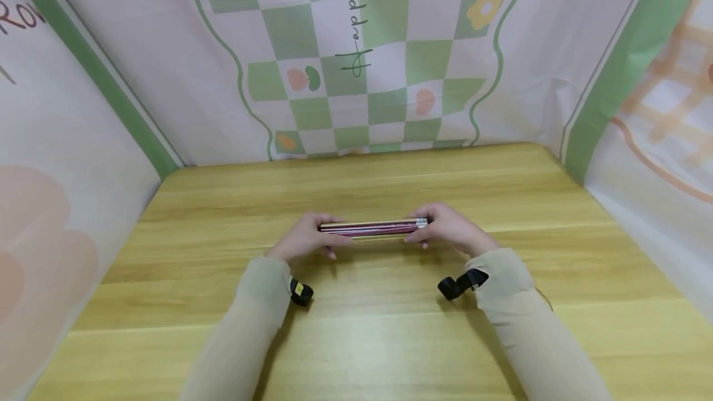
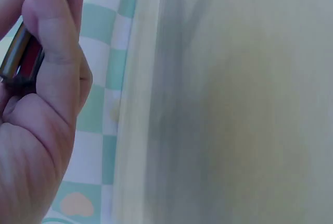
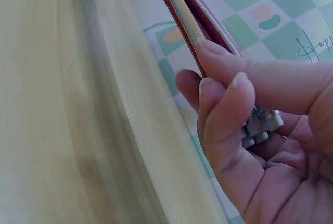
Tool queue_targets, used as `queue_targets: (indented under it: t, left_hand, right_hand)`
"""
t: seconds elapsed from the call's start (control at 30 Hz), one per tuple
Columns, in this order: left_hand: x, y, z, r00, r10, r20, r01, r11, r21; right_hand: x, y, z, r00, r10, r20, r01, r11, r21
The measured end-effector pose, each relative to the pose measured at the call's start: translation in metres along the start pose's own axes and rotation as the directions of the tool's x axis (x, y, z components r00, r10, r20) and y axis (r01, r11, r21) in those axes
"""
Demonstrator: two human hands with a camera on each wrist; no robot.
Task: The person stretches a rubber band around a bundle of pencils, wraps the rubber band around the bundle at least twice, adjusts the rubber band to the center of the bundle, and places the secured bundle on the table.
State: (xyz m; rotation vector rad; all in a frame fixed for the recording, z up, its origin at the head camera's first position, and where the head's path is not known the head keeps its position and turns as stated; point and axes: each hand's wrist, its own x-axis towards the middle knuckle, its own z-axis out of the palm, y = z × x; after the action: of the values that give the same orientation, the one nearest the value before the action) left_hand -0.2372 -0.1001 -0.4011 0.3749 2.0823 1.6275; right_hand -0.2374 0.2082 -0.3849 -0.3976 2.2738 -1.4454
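Observation:
A bundle of pencils, dark red with gold and silver stripes, lies level between the two hands above the table. The left hand grips its left end, thumb along the near side. At the other end, the right hand holds the pencils between thumb and fingers, close to their metal ferrules. In the right wrist view, whitish erasers poke out toward the palm. The left wrist view catches dark pencil ends against the left palm, partly covered by fingers.
A wood-grain table spreads beneath both hands. Behind it hangs a green-and-white checked cloth, and printed cloth flanks both sides. Small black cameras sit at the wrists, over beige sleeves.

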Motion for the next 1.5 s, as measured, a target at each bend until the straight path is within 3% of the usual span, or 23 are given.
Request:
queue_targets:
  t: [0.2,0.4,0.8,1.03,1.27,1.5]
  left_hand:
    - [0.000,-0.004,0.015,0.998,0.000,-0.056,-0.008,0.989,-0.151]
    - [-0.002,-0.004,0.025,0.996,-0.021,-0.091,0.000,0.976,-0.220]
    - [0.000,-0.008,0.031,0.991,-0.007,-0.135,-0.026,0.969,-0.246]
    - [-0.001,-0.009,0.034,0.987,-0.017,-0.161,-0.022,0.972,-0.234]
    - [-0.001,-0.010,0.034,0.987,-0.012,-0.161,-0.026,0.972,-0.233]
    - [-0.001,-0.010,0.036,0.989,-0.003,-0.148,-0.032,0.971,-0.237]
  right_hand:
    - [-0.006,0.000,0.005,0.999,0.002,-0.042,-0.001,1.000,0.006]
    - [-0.009,0.002,0.010,0.997,0.005,-0.071,-0.001,0.999,0.053]
    - [-0.015,0.005,0.012,0.996,0.009,-0.084,-0.009,1.000,-0.006]
    - [-0.019,0.005,0.013,0.996,0.011,-0.083,-0.009,1.000,0.025]
    - [-0.027,0.004,0.007,0.993,-0.044,-0.106,0.036,0.997,-0.075]
    - [-0.040,0.005,-0.003,0.993,-0.028,-0.114,0.007,0.983,-0.181]
